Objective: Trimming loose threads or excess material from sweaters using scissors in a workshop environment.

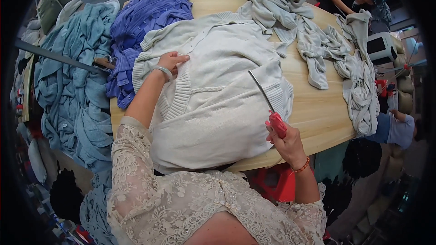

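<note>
Pale knit cardigan (218, 109) lies spread on the tabletop (318, 113), its near hem hanging over the edge (hidden below). Left hand (171, 61) presses its collar, fingers flat; right hand (286, 143) grips red-handled scissors (268, 106), blades shut, over bare wood.

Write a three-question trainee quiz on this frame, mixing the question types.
1. True or false: the right hand holds a red-handled tool with a thin metal shaft.
2. What does the left hand rest on?
A. the purple garment
B. the cream knitted sweater
C. the bare wooden table
3. Fill in: a heap of ____ garments lies to the person's left.

Key: 1 true; 2 B; 3 blue.
</note>
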Demonstrator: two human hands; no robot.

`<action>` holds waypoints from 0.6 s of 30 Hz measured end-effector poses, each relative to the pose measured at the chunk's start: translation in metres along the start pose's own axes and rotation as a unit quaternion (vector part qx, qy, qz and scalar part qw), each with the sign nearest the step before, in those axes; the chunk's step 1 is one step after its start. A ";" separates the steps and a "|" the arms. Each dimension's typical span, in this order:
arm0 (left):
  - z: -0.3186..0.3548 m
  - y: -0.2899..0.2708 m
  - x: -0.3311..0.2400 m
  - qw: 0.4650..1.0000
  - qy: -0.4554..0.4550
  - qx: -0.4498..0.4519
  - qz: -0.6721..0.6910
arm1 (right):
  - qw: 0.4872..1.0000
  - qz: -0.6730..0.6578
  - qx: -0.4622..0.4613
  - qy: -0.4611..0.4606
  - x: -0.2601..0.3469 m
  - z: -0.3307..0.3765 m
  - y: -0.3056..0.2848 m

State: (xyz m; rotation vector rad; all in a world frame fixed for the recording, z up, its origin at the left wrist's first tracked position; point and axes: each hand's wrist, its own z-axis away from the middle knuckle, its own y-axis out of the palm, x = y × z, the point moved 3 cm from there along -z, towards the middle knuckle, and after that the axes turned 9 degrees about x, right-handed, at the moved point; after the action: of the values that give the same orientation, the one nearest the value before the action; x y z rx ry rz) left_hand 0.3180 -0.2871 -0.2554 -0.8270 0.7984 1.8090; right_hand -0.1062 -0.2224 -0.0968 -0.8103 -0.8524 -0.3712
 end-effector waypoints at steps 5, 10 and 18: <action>0.032 0.047 -0.065 0.974 0.203 0.024 -0.094 | 0.990 -0.109 -0.087 0.021 -0.028 0.004 -0.032; 0.200 0.168 -0.092 0.729 0.442 0.362 -0.377 | 0.973 -0.143 -0.179 -0.017 -0.044 -0.010 -0.073; 0.289 0.121 0.017 0.625 0.335 0.280 -0.647 | 0.977 0.055 -0.198 -0.060 -0.036 -0.062 -0.077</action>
State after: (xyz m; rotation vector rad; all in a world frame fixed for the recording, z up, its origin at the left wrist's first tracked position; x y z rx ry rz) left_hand 0.1452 -0.0853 -0.0889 -1.1699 0.7673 -0.1129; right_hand -0.1413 -0.3206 -0.1125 -1.2549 -0.8543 -0.4031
